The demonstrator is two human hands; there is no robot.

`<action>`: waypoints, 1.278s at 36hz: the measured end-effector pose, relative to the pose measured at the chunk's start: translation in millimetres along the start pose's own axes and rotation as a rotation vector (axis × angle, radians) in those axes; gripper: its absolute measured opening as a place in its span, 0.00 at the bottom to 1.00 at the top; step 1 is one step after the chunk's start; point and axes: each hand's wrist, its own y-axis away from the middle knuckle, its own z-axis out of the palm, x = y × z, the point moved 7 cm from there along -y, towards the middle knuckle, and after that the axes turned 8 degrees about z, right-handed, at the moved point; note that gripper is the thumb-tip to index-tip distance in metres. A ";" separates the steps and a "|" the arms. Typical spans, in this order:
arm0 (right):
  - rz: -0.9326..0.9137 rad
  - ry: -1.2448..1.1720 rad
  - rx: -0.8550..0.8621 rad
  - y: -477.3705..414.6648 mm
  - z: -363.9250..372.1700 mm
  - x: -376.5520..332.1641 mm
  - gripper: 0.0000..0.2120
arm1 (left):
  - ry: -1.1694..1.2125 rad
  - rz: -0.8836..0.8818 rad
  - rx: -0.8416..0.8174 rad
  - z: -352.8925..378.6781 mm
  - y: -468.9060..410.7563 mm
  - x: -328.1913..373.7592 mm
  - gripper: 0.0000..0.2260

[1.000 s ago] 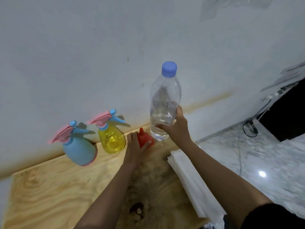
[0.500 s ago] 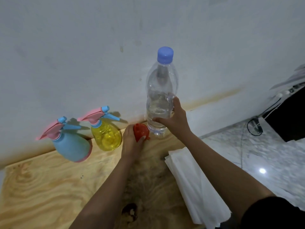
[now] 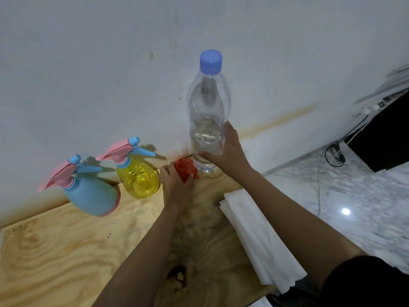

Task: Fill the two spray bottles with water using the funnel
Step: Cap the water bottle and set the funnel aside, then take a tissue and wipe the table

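While upright on the plywood board close to the white wall, clear water bottle gripped low on its body by right hand, fingers wrapped round the far side, thumb on the near side; blue cap on, water filling roughly the lower half. Left hand closed on red funnel, thumb and fingers pinching its body, funnel lying just left of the bottle base, whether touching the board not discernible. Yellow spray bottle just beside left hand, pink-and-blue trigger head fitted. Blue spray bottle further left, same type of head fitted, near the yellow one. Folded white cloth at right edge of board, under right forearm.
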 end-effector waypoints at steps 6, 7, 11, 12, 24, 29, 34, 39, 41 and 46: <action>0.071 0.062 -0.032 1.1 -0.8 3.1 0.43 | 0.045 -0.016 -0.051 2.8 -6.1 -4.4 0.24; 0.071 0.066 -0.039 3.8 -3.5 2.5 0.39 | 0.048 -0.011 -0.063 3.4 -6.5 -5.3 0.24; 0.088 0.109 -0.018 20.5 -21.2 3.6 0.33 | 0.069 0.002 -0.082 1.7 -1.7 -4.0 0.24; 0.099 0.115 0.010 25.2 -27.2 4.7 0.33 | 0.079 -0.003 -0.075 -0.3 0.7 -2.3 0.24; 0.274 0.041 0.269 124.7 -106.8 53.7 0.08 | 0.112 0.521 -0.427 26.3 69.6 72.8 0.15; 0.415 0.157 0.233 179.8 -100.7 98.9 0.08 | 0.038 0.800 -0.660 59.4 100.2 112.1 0.19; 0.551 0.318 0.135 212.6 -80.1 133.6 0.25 | -0.084 1.080 -0.778 87.9 117.8 135.5 0.23; 0.591 0.457 0.144 222.9 -67.2 146.8 0.32 | -0.262 1.330 -0.819 118.5 124.0 140.8 0.26; 0.586 0.462 0.195 223.4 -67.0 150.5 0.27 | -0.347 1.321 -0.829 128.2 124.6 141.1 0.23; 0.514 0.432 0.361 221.2 -74.2 147.9 0.11 | -0.262 1.311 -0.808 127.5 118.6 145.5 0.09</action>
